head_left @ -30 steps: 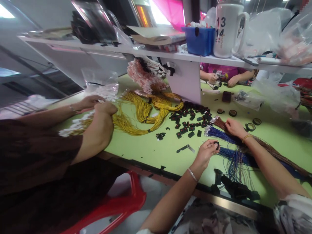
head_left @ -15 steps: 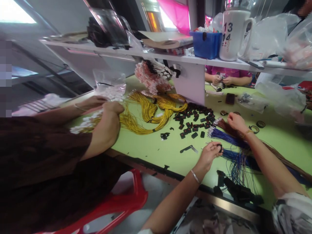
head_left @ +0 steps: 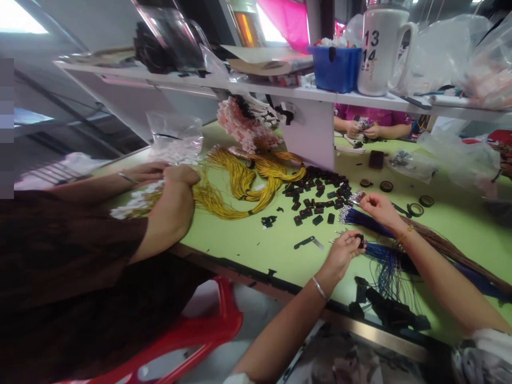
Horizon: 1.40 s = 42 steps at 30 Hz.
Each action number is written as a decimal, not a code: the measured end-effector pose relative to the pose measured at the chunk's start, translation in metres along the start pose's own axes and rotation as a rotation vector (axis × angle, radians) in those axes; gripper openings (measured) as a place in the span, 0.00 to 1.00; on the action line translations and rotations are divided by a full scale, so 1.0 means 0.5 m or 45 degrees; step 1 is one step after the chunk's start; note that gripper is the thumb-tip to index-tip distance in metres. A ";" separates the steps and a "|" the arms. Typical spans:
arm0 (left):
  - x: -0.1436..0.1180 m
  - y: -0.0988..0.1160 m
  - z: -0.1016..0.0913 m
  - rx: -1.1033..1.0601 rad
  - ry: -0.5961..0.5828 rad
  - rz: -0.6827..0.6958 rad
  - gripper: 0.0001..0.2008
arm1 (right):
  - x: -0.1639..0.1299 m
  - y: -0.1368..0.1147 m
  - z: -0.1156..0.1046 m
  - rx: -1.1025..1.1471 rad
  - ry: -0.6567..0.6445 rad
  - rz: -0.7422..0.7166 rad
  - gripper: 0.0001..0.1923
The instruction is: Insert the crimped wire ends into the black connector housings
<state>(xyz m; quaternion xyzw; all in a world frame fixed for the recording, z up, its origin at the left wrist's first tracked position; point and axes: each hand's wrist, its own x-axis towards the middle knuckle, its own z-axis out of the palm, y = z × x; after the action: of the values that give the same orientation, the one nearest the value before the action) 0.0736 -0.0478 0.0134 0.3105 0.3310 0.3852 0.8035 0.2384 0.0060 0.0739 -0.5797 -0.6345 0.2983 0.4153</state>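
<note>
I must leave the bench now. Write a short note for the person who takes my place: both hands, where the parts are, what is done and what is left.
Left hand: pinches a small black connector above the green table.
Right hand: fingers closed at the tips of the brown wires, beside the blue wires.
Parts: loose black connectors lie in a pile behind the hands.
Done: I cannot tell whether any wire sits in the held connector.
Left: many loose connectors and wires remain.

white mug (head_left: pixel 380 50) on shelf, printed numbers 13 and 14
</note>
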 end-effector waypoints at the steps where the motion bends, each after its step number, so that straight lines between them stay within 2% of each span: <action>1: 0.001 0.000 0.000 -0.021 -0.001 -0.003 0.17 | -0.022 -0.001 -0.001 0.002 -0.014 -0.003 0.08; 6: 0.005 -0.003 0.000 -0.123 -0.003 0.008 0.13 | -0.121 0.013 0.004 0.019 -0.073 0.025 0.06; 11: 0.009 -0.007 -0.003 -0.161 -0.005 0.002 0.10 | -0.165 0.022 0.016 -0.035 -0.052 0.044 0.07; 21: 0.007 -0.009 -0.008 -0.150 -0.016 0.012 0.11 | -0.168 0.015 0.024 -0.354 -0.004 -0.087 0.06; 29: 0.005 0.000 -0.002 0.028 0.072 0.047 0.16 | -0.177 0.022 0.030 -0.532 -0.022 -0.321 0.06; 37: 0.002 0.005 -0.006 0.086 0.076 0.023 0.17 | -0.172 0.025 0.023 -0.492 -0.035 -0.277 0.05; 42: 0.001 0.000 -0.002 0.062 0.073 0.032 0.19 | -0.173 0.020 0.036 -0.492 -0.029 -0.270 0.05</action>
<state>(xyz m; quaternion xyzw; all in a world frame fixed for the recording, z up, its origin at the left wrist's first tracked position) 0.0731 -0.0471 0.0126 0.3229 0.3592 0.3959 0.7810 0.2262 -0.0756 0.0413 -0.5751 -0.7419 0.1322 0.3184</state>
